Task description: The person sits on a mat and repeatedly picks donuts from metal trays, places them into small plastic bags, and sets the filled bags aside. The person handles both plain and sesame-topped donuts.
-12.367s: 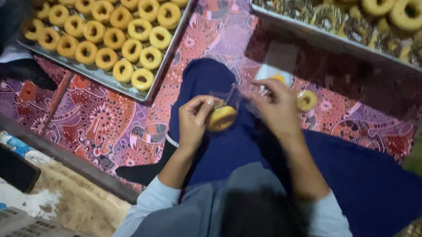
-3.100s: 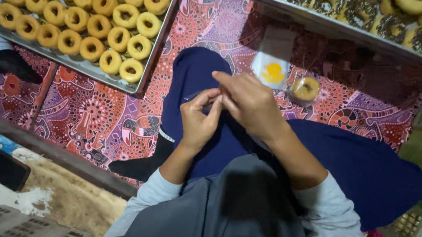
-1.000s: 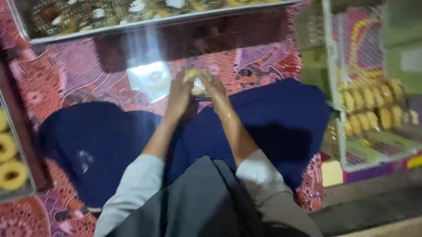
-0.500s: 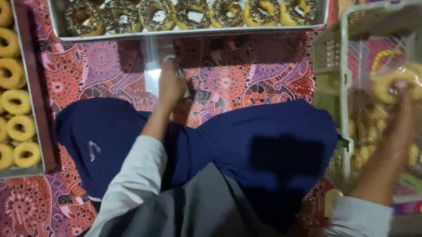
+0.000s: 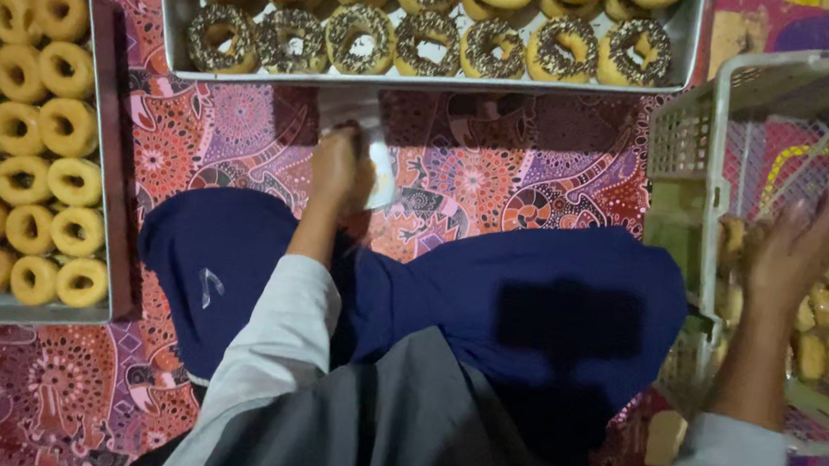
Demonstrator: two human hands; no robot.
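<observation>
My left hand (image 5: 335, 166) reaches forward past my knee to a small stack of clear plastic bags (image 5: 381, 175) on the patterned mat, fingers curled on one bag. My right hand (image 5: 794, 251) is out to the right, blurred, fingers spread and holding nothing, hovering inside a pale plastic basket (image 5: 695, 139). Wrapped ring donuts (image 5: 824, 326) lie in that basket just below the hand. My legs in dark blue cloth (image 5: 527, 311) fill the middle.
A metal tray (image 5: 426, 82) of sprinkle-topped and plain donuts (image 5: 430, 39) stands ahead. A second tray (image 5: 111, 150) of plain ring donuts (image 5: 39, 125) sits at the left. The red patterned mat (image 5: 508, 171) lies between them.
My right hand carried a wrapped donut to the basket half a second ago and is now lower, inside the basket and empty. My left hand stays at the plastic bags.
</observation>
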